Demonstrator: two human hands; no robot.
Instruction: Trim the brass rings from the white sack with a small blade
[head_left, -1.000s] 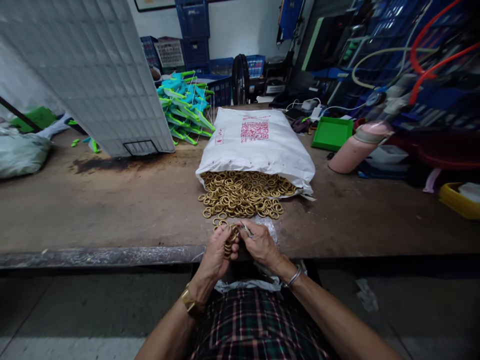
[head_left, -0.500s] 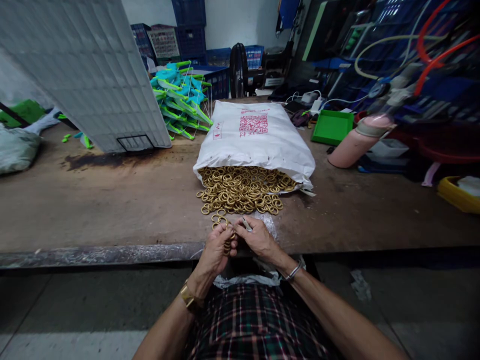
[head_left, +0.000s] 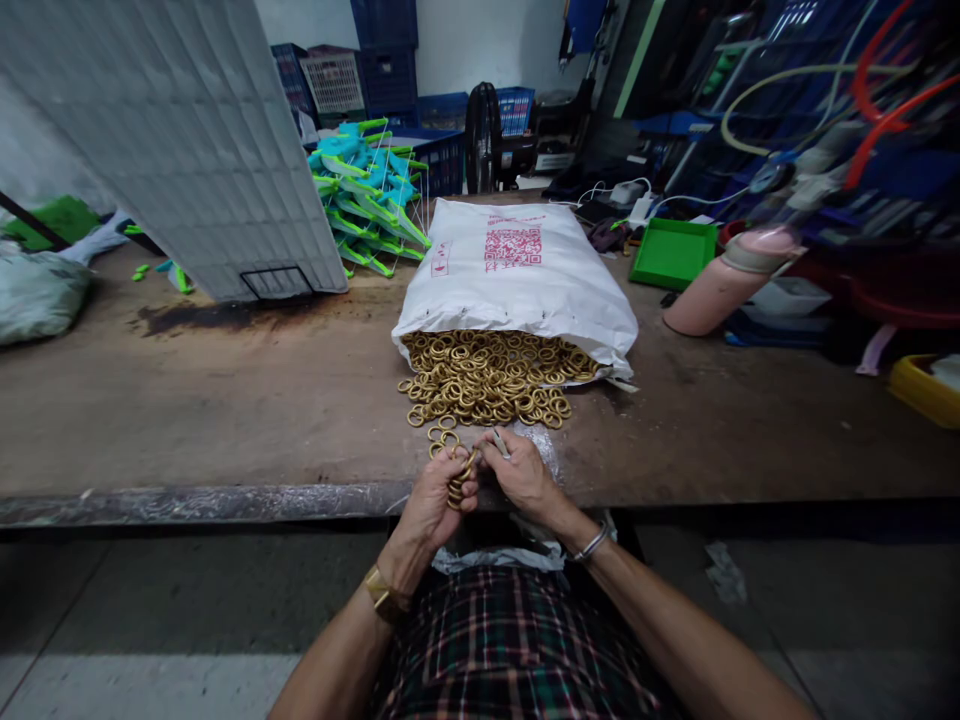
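My left hand is closed around several brass-coloured rings, which stack up between fingers and thumb. Opposite it, my right hand pinches a small pale tool, whose exact kind I cannot make out. The right fingertips are close beside a ring at the top of the left hand; whether they touch it is unclear. Just beyond the hands, a few loose rings lead to a heap of rings. That heap spills from the mouth of a white woven sack lying on the table.
On the wooden table, a grey ribbed panel leans at the left, beside bright green and blue plastic parts. To the right are a green tray, a pink bottle and a yellow container. The table's front edge runs below the hands.
The right fingertips have drawn slightly away from the left hand, and a ring between them shows more clearly. The whole view has shifted a little.
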